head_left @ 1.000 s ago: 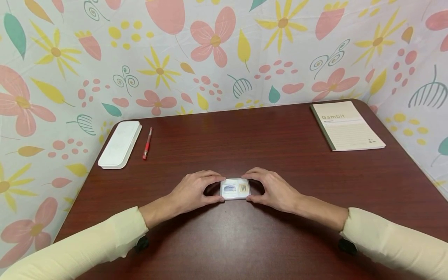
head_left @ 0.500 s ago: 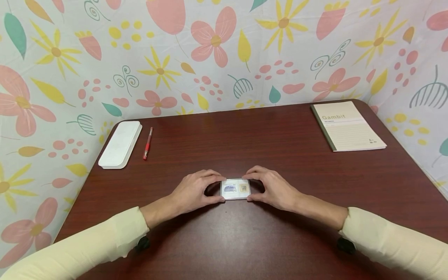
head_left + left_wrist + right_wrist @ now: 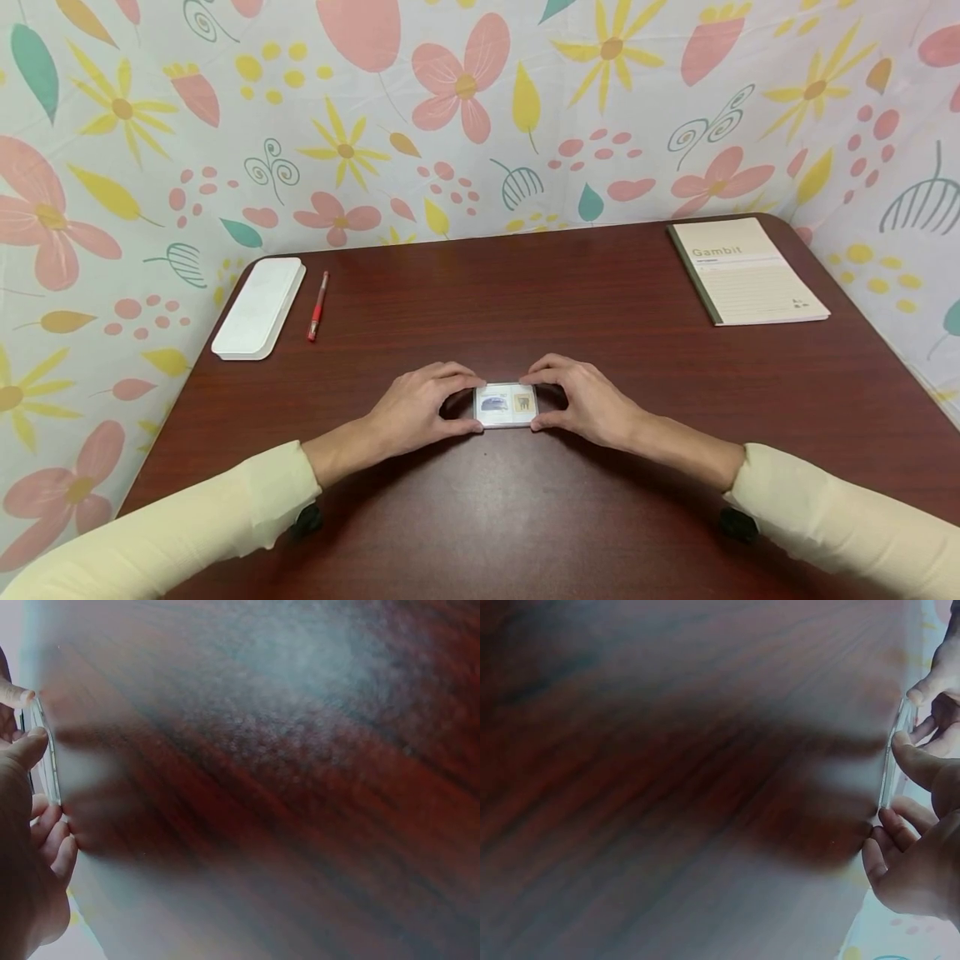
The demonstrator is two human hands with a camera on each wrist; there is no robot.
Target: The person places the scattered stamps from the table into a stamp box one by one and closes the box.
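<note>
A small flat clear case (image 3: 506,406) lies at the middle of the table, with a bluish picture and a yellowish one side by side under its top. My left hand (image 3: 420,406) holds its left end, thumb at the near corner and fingers at the far corner. At the right end, my right hand (image 3: 588,402) grips it the same way. Edge-on in the left wrist view, the case (image 3: 49,761) shows as a thin strip between the fingertips. The right wrist view also has the case (image 3: 889,769) edge-on, both thumbs along its near side.
On the dark red-brown table (image 3: 480,517), a white pencil case (image 3: 258,308) sits at the left edge, with a red pen (image 3: 318,307) beside it. A notebook (image 3: 746,271) marked "Gambit" lies at the back right. Flower-patterned cloth (image 3: 450,125) hangs behind the table.
</note>
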